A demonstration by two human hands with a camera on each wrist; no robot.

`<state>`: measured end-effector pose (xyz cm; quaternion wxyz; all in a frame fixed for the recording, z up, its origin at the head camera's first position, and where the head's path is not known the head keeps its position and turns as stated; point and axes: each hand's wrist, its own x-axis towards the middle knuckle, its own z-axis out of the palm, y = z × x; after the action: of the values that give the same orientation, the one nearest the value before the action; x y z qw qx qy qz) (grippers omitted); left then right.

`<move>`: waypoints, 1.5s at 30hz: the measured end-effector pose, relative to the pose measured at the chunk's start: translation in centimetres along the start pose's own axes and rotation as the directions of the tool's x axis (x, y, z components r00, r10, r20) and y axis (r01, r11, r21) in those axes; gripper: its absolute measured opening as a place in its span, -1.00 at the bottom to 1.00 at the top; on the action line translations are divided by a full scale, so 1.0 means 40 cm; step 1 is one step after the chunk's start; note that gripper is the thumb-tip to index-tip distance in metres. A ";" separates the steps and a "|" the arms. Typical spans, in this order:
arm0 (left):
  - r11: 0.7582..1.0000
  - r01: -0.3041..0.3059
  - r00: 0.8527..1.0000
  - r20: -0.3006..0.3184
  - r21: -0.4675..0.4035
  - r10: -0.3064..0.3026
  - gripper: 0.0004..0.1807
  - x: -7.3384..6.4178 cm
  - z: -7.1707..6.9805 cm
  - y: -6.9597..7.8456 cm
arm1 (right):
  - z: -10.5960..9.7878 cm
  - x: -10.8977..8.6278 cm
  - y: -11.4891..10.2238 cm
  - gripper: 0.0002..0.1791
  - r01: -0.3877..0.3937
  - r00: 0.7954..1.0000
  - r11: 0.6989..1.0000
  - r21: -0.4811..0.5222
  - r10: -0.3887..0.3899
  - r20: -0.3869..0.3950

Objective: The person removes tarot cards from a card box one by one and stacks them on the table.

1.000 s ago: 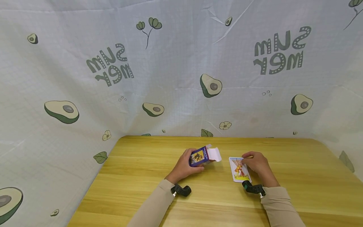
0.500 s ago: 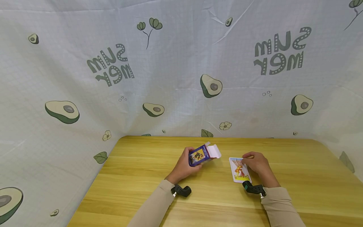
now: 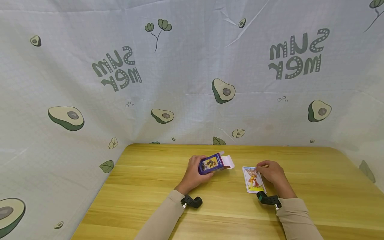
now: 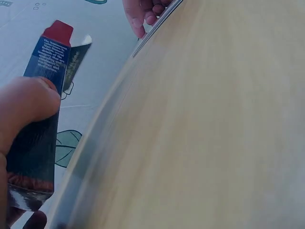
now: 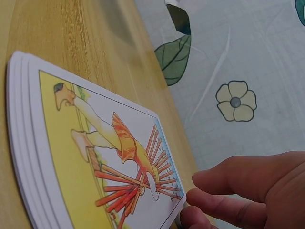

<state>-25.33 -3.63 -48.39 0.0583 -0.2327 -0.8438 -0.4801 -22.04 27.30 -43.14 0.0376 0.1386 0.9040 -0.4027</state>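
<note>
My left hand (image 3: 193,176) grips a blue tarot card box (image 3: 211,163), held tilted over the table with its flap end to the right and the flap unfolded. In the left wrist view the thumb lies across the box's printed side (image 4: 50,59); the inside is hidden. A deck of tarot cards (image 3: 253,180) lies flat on the table, its top card showing a figure with a bundle of sticks. My right hand (image 3: 271,173) has bent fingers at the deck's far right corner. In the right wrist view, fingertips (image 5: 198,195) touch that corner.
The wooden table (image 3: 135,186) carries the deck between the two arms. Behind and beside it hangs a pale cloth (image 3: 186,66) printed with avocados, leaves and flowers. A black wrist camera (image 3: 192,201) is strapped to the left wrist, another (image 3: 267,199) to the right.
The box in my left hand has turned and shifted slightly, first up, then a little down and left. My right hand and the deck have stayed in place.
</note>
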 end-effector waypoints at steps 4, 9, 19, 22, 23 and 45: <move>0.999 0.009 1.000 -0.016 0.032 -0.008 -0.21 0.000 0.000 0.000 | 0.001 0.000 0.002 -0.58 0.001 1.000 1.000 -0.004 -0.001 -0.002; 0.998 0.016 1.000 -0.023 0.060 -0.015 -0.21 0.001 -0.001 0.002 | 0.002 0.000 0.002 -0.57 0.002 1.000 1.000 -0.008 -0.002 -0.002; 0.996 0.038 0.999 -0.019 0.084 -0.037 -0.24 0.000 -0.003 0.009 | 0.000 0.001 0.003 -0.54 -0.009 1.000 1.000 -0.012 0.009 0.004; 0.996 0.043 0.999 -0.014 0.077 -0.042 -0.25 -0.001 -0.003 0.009 | 0.001 0.000 0.002 -0.54 -0.010 1.000 1.000 -0.011 0.010 0.004; 0.996 0.044 0.999 -0.014 0.076 -0.044 -0.25 0.000 -0.003 0.008 | 0.001 0.000 0.002 -0.54 -0.010 1.000 1.000 -0.011 0.010 0.004; 0.993 0.063 0.998 0.010 0.102 -0.064 -0.27 0.000 -0.001 0.008 | -0.003 -0.004 -0.001 -0.54 -0.012 1.000 1.000 -0.006 0.012 0.008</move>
<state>-25.19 -3.52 -48.11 0.0491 -0.2058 -0.8745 -0.4365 -21.91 27.33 -43.01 0.0442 0.1422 0.9042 -0.4002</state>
